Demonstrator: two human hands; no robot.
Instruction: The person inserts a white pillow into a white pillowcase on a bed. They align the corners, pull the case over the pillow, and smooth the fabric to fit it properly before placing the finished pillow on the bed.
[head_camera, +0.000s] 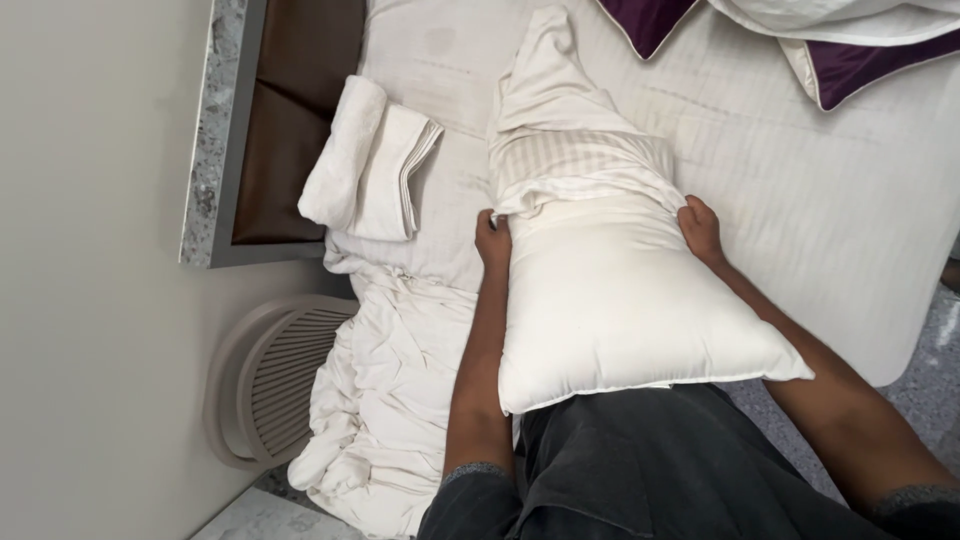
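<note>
A plump white pillow (620, 300) rests against my body at the bed's edge. A striped white pillowcase (570, 150) covers its far end and trails away across the mattress. My left hand (492, 240) grips the pillowcase's open edge at the pillow's left side. My right hand (700, 230) grips the same edge on the right side. Both hands pinch the fabric against the pillow.
Folded white linen (370, 165) lies on the mattress (850, 200) near a brown headboard (290, 130). Crumpled white sheets (385, 400) hang off the bed's left edge beside a round beige slatted object (270, 380). Purple-and-white pillows (850, 50) lie at the far right.
</note>
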